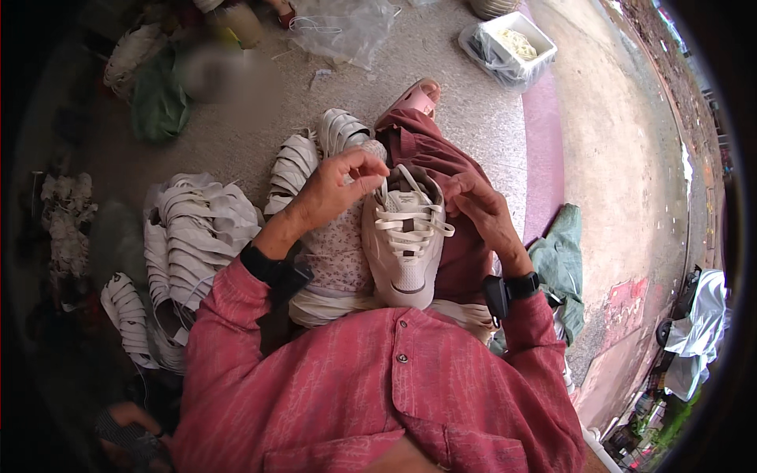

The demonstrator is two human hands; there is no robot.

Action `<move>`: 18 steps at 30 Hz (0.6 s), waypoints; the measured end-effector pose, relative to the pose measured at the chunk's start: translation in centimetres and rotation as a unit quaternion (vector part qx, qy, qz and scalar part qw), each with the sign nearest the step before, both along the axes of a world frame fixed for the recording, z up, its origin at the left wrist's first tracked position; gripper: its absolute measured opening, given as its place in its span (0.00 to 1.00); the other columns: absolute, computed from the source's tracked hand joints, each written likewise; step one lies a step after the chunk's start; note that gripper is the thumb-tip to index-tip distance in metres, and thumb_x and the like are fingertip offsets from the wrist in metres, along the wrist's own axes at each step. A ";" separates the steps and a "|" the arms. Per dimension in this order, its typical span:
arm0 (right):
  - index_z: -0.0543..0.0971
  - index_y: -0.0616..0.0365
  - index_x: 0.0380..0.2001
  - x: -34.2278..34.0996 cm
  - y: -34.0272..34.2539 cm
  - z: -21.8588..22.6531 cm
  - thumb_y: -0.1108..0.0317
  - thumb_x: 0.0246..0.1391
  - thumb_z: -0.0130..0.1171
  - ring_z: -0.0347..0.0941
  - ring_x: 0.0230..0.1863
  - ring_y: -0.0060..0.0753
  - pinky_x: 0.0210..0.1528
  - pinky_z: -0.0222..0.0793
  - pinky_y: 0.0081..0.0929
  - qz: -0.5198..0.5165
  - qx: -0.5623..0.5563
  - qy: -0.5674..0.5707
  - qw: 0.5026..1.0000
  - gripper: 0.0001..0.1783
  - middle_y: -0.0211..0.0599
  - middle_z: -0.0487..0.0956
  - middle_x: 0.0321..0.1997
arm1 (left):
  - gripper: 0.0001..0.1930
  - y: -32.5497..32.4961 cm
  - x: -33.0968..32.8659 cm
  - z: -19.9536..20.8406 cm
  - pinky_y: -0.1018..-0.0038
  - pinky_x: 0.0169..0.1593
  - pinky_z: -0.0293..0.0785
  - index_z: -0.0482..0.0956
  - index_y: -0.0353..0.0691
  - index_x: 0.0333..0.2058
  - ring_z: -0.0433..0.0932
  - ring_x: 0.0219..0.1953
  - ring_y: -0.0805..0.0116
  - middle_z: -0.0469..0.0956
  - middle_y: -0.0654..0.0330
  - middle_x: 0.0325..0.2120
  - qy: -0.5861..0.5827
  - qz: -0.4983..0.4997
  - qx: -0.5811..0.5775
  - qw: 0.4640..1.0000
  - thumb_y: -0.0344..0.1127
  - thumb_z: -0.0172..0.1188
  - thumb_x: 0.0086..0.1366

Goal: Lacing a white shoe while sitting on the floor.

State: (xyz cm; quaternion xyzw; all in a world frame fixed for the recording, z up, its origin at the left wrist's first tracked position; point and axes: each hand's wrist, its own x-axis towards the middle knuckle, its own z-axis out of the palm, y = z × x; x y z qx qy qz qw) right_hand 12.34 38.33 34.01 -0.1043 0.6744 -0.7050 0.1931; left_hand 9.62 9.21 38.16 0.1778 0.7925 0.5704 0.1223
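Observation:
A white sneaker [406, 244] rests on my lap, toe toward me. Its flat white shoelace [414, 213] crosses the tongue in several rows, with a loop hanging over the right side. On the shoe's left, my left hand [341, 188] has thumb and forefinger drawn together at a strand of lace by the collar. My right hand [482, 211] is bent with its fingers curled beside the collar on the other side; whether a lace end is in its fingertips cannot be made out.
Bundles of white laced shoe uppers [193, 236] are stacked at my left, with more uppers [293, 169] beside my leg. A lined white tub [516, 47] holding pale laces stands at the far right. Clear plastic [343, 31] lies ahead; green cloth [560, 260] sits at my right.

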 end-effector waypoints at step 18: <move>0.74 0.60 0.36 0.7 -1.3 3.5 0.75 0.54 0.58 0.73 0.35 0.32 0.39 0.69 0.28 0.069 0.197 0.158 0.965 0.06 0.36 0.74 0.34 | 0.09 4.1 -1.0 -1.4 0.74 0.50 0.67 0.78 0.34 0.41 0.74 0.44 0.70 0.77 0.61 0.37 -0.048 -0.155 0.091 0.983 0.26 0.56 0.62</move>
